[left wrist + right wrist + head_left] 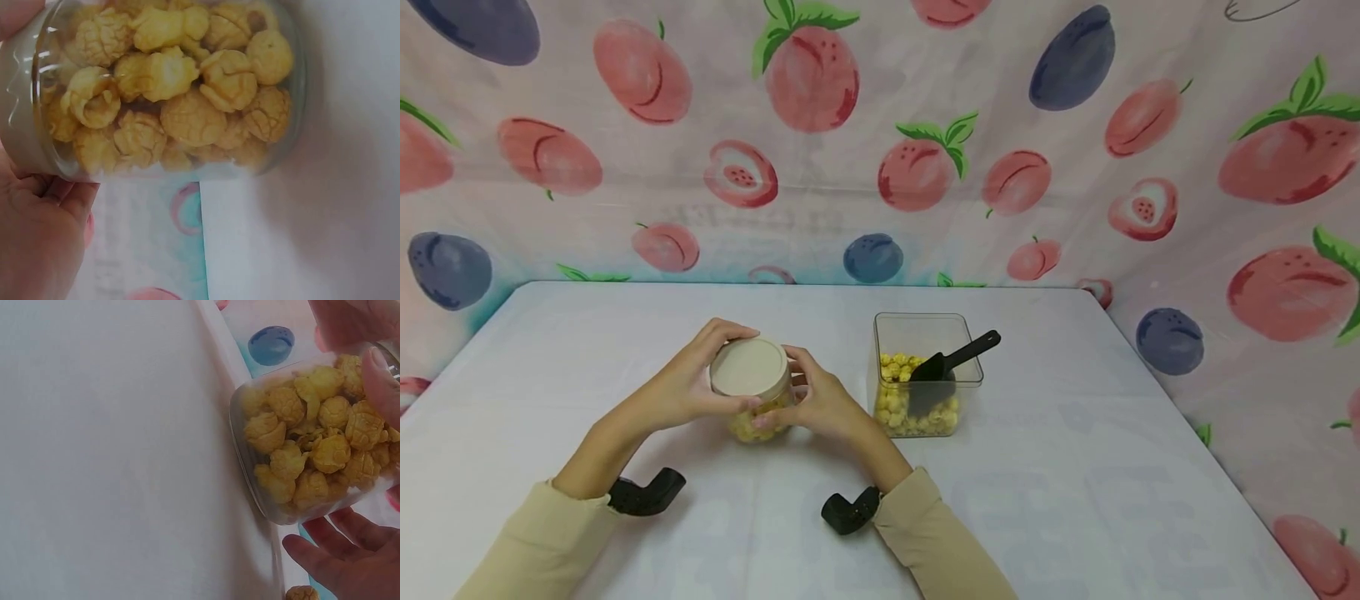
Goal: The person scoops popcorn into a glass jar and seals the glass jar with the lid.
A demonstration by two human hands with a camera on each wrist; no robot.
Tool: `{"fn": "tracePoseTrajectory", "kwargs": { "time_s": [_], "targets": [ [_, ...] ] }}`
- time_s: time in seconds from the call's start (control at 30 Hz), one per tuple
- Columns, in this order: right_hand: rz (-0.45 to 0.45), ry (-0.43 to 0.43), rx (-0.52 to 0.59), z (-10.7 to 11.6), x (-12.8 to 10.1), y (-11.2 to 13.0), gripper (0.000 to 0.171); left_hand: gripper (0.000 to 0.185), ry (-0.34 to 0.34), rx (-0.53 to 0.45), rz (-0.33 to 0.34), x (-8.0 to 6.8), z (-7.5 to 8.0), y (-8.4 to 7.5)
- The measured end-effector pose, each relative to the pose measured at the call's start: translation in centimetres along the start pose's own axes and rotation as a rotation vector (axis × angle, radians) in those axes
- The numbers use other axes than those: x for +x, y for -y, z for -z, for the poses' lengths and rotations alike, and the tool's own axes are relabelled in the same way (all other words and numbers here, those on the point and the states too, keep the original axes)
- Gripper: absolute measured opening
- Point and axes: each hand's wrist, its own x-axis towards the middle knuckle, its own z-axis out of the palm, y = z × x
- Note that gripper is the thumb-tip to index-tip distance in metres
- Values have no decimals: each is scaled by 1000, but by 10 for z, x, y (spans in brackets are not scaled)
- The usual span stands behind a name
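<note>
Both hands are closed round a lidded jar at the near middle of the table.
Left hand (688, 385) curls on the beige lid (749, 367), right hand (816, 400) grips the jar (758, 423) of yellow snacks; lid-turning seems under way, so a steady counter-grip is called for next.

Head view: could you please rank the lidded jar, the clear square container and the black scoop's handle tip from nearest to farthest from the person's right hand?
1. Lidded jar: gripped by the right hand, just to its left.
2. Clear square container: on the table to the hand's right, apart from it.
3. Scoop's handle tip: farthest right, sticking out over the container's rim.
</note>
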Motion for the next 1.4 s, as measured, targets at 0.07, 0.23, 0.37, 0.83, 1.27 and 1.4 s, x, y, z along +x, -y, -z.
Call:
{"fn": "tracePoseTrajectory", "kwargs": {
  "time_s": [0.07, 0.23, 0.37, 0.83, 1.27, 1.4],
  "targets": [
    [1, 3, -11, 0, 0, 0, 83, 69, 0, -5, 32, -1, -1, -2],
    [10, 15, -7, -1, -1, 1, 84, 77, -46, 36, 117, -5, -6, -9],
    [8, 20, -2, -1, -1, 2, 85, 81, -124, 119, 180, -9, -12, -18],
    [9, 15, -2, 1, 0, -3, 85, 75, -296, 210, 188, -13, -19, -24],
    [13, -7, -35, -1, 2, -3, 85, 68, -280, 108, 84, -12, -13, -8],
    [11, -2, -43, 0, 1, -3, 85, 70, -247, 76, 111, -11, -15, -9]
  ]
}}
